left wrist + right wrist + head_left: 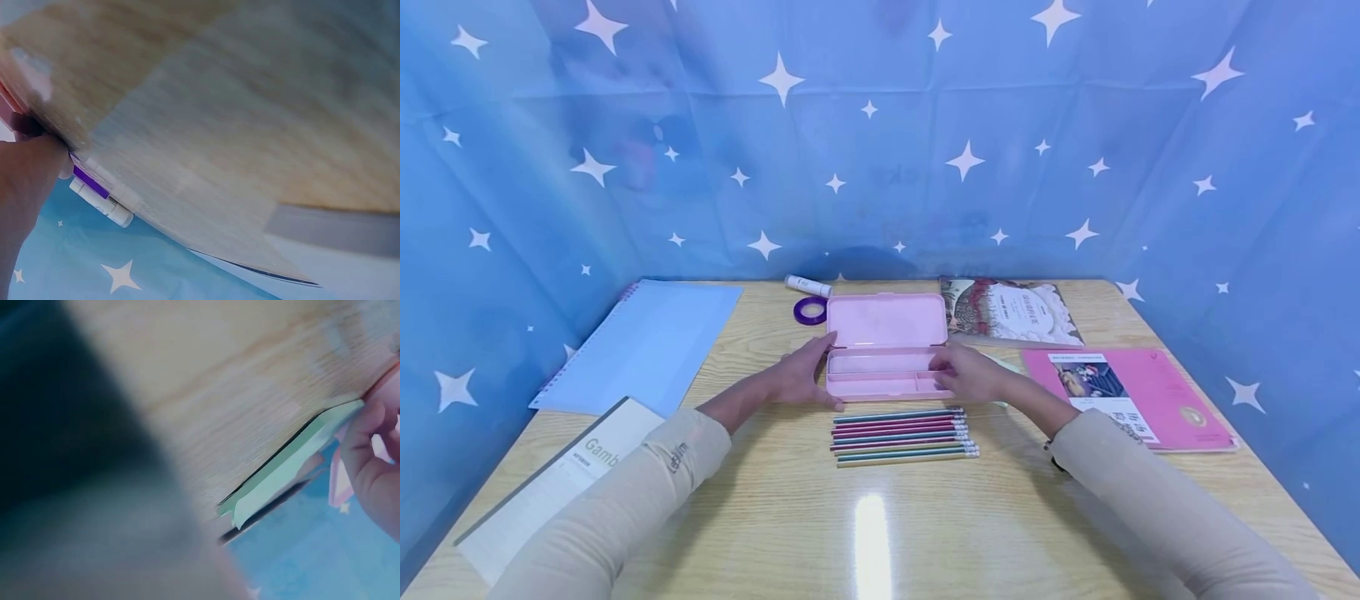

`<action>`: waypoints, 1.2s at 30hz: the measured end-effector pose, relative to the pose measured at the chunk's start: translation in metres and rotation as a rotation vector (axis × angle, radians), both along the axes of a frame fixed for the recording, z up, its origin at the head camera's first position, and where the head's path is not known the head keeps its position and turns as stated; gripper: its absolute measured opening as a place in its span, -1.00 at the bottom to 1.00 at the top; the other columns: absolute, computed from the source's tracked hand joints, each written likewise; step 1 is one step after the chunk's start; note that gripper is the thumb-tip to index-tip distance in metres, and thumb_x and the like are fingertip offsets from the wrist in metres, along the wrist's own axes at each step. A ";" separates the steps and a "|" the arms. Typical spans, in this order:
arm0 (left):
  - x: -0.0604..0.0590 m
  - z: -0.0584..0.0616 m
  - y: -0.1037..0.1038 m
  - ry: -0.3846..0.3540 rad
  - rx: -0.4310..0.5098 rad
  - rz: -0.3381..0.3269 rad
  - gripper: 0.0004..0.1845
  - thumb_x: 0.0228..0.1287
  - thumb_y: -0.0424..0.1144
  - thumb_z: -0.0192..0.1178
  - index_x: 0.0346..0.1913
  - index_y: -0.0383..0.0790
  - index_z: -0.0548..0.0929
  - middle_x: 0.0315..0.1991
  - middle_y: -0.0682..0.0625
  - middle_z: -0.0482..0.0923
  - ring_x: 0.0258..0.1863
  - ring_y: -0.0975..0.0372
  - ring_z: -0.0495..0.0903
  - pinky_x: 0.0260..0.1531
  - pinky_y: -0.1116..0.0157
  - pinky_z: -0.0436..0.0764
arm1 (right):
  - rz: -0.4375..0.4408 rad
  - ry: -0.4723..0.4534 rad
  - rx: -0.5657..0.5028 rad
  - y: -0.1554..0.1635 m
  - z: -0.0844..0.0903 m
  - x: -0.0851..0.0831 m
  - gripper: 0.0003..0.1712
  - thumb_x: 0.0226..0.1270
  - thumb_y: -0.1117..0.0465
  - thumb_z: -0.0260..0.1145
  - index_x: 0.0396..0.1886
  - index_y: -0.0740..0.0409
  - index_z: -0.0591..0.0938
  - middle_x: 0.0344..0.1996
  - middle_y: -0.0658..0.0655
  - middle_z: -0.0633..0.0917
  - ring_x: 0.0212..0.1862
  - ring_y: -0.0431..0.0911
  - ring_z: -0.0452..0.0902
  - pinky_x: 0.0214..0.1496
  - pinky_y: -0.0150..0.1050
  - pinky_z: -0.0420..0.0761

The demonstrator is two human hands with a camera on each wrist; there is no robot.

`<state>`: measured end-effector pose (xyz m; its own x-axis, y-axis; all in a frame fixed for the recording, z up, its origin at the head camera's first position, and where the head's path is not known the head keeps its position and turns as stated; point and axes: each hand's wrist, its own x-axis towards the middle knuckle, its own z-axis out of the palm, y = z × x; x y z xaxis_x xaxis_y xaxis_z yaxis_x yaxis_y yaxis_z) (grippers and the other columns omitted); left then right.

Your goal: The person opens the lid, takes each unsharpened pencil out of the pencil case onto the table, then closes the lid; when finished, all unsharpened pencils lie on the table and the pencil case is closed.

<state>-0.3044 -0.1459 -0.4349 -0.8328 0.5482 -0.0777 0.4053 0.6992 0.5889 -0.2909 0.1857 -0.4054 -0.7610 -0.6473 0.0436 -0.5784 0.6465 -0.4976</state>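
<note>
My left hand (801, 377) rests against the left end of the open pink pencil case (886, 348), fingers stretched out fairly straight along its side, thumb low near the front corner. My right hand (967, 372) is at the case's right end, fingers loosely bent over the small compartment in the tray — whether they pinch anything there I cannot tell. The case sits mid-table, lid tipped back and standing up behind the tray.

Just in front of it, toward me, a row of pencils (904, 434) lies side by side, erasers pointing right, near but not touching the case. Behind the case's left corner sit a purple tape ring (809, 311) and a white glue stick (808, 286). A pale blue spiral notebook (643, 346) lies far left, a grey-edged book (561, 483) nearer me — on my right, a pink booklet (1131, 397) and an illustrated book (1009, 312). All rest on the wooden table (880, 525).
</note>
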 end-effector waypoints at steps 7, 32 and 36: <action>0.001 0.002 -0.001 0.008 -0.056 0.003 0.42 -0.14 0.31 0.50 0.60 -0.20 -0.19 0.54 -0.19 0.02 0.54 -0.07 -0.04 0.35 -0.38 -0.16 | 0.006 -0.007 0.024 -0.002 -0.001 -0.003 -0.90 0.37 0.48 0.16 -0.28 0.32 0.61 -0.48 0.06 0.57 -0.39 -0.18 0.44 -0.26 -0.25 0.53; 0.002 0.000 0.000 -0.003 -0.052 0.018 0.43 -0.13 0.31 0.49 0.60 -0.19 -0.23 0.58 -0.18 -0.10 0.55 -0.05 -0.12 0.37 -0.34 -0.20 | -0.187 0.023 -0.193 0.030 0.029 0.036 -0.93 0.27 0.39 0.38 -0.31 0.27 0.77 -0.41 0.03 0.73 -0.40 -0.17 0.56 -0.35 -0.29 0.60; 0.002 0.000 0.000 0.000 -0.051 0.022 0.44 -0.14 0.30 0.50 0.60 -0.20 -0.22 0.58 -0.18 -0.09 0.55 -0.04 -0.12 0.39 -0.33 -0.21 | -0.209 -0.034 -0.211 0.040 0.032 0.051 -0.91 0.31 0.37 0.35 -0.29 0.26 0.77 -0.42 0.10 0.73 -0.47 -0.15 0.52 -0.43 -0.31 0.58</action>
<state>-0.3021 -0.1462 -0.4347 -0.8447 0.5248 -0.1054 0.3891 0.7373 0.5522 -0.2402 0.2259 -0.3735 -0.8802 -0.4556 0.1328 -0.4242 0.6298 -0.6506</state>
